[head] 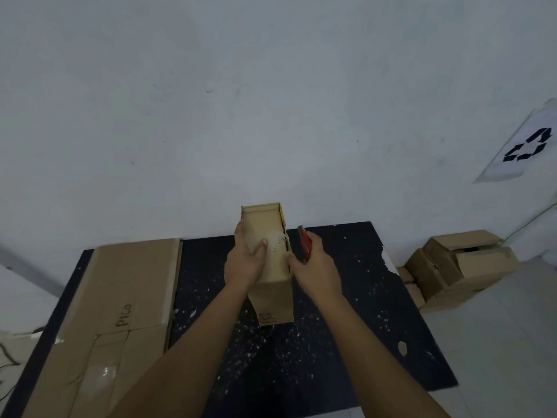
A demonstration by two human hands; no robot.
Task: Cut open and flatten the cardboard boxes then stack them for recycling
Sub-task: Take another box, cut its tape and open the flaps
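A cardboard box held upright over the middle of a dark mat.

The left hand grips the box's near face, thumb across it and fingers wrapped round its 9 o'clock side; the right hand is curled round a red utility knife held against the box's 3 o'clock edge. The mat is speckled with pale scraps and lies on a light floor, against a pale wall. Flattened cardboard marked "PICO" covers the mat's 9 o'clock side. At 3 o'clock, just off the mat, uncut boxes are piled against the wall, under a sheet with a recycling sign.
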